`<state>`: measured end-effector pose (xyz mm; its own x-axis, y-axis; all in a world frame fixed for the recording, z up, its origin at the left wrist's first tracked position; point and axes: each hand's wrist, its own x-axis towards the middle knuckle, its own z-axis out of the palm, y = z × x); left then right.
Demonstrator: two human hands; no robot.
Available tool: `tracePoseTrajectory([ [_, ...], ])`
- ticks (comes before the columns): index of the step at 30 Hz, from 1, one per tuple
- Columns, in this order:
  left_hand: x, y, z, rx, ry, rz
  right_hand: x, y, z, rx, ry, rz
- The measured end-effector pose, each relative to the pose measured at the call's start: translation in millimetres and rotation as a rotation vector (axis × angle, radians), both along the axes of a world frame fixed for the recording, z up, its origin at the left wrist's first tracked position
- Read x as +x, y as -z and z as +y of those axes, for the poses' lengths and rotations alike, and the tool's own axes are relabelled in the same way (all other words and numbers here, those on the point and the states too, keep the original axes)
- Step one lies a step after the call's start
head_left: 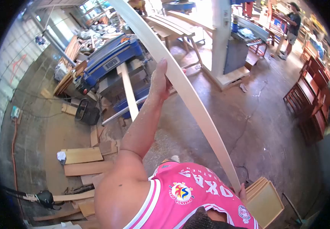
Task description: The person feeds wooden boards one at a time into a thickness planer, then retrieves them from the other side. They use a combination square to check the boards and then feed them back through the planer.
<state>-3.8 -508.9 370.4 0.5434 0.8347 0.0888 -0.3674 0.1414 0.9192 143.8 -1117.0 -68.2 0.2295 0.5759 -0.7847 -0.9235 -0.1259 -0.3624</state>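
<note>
A long, pale wooden board (pixel 194 105) runs diagonally from the top of the head view down to my right side. My left hand (pixel 160 79) grips it partway along, thumb on the near face and fingers behind its edge. Wood dust clings to that forearm. At the lower end, my right hand (pixel 243 193) is wrapped on the board beside my hip, mostly hidden by the board and my pink jersey (pixel 195 187). Another pale board (pixel 128 89) lies on the bed of a blue woodworking machine (pixel 109 61), left of my left hand.
Wood offcuts (pixel 84 155) and a black crate (pixel 88 112) are on the floor at left. Stacked panels (pixel 264 202) stand by my right side. A pillar (pixel 222 42), reddish wooden chairs (pixel 308 89) and a person (pixel 292 28) are farther off.
</note>
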Motion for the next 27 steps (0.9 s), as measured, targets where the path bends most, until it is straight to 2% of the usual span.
tracePoseTrajectory([
  [3,-39,9,9,-0.031,-0.013,-0.043,2,51,-18,0.068,-0.066,0.059],
  [5,-67,21,19,-0.053,-0.035,-0.071,-15,14,-3,0.000,-0.036,-0.042],
  [7,-93,35,34,-0.176,-0.218,-0.225,-29,-20,11,-0.068,0.000,-0.137],
  [10,-146,64,68,-0.239,-0.259,-0.289,-56,-47,39,-0.061,0.192,-0.256],
  [11,-165,71,80,-0.266,-0.291,-0.300,-64,-52,46,-0.070,0.192,-0.259],
  [13,-206,87,100,-0.280,-0.303,-0.300,-78,-62,55,-0.193,0.060,-0.234],
  [14,-227,101,112,-0.226,-0.292,-0.205,-95,-70,69,-0.316,0.015,-0.261],
  [15,-245,109,121,-0.172,-0.280,-0.110,-111,-77,77,-0.327,0.018,-0.269],
  [17,-277,121,138,-0.199,-0.306,-0.060,-146,-88,93,-0.295,-0.147,-0.178],
  [21,-323,149,167,-0.243,-0.226,-0.044,-201,-83,85,-0.443,-0.126,-0.151],
  [23,-335,153,178,-0.417,-0.102,-0.424,-233,-85,85,-0.345,0.199,-0.377],
  [24,-342,149,180,-0.502,-0.013,-0.440,-252,-100,87,-0.326,0.309,-0.543],
  [25,-349,162,189,-0.544,0.069,-0.550,-256,-104,86,-0.106,0.364,-0.637],
  [27,-353,179,197,-0.608,0.092,-0.685,-260,-119,84,0.187,0.617,-0.582],
])
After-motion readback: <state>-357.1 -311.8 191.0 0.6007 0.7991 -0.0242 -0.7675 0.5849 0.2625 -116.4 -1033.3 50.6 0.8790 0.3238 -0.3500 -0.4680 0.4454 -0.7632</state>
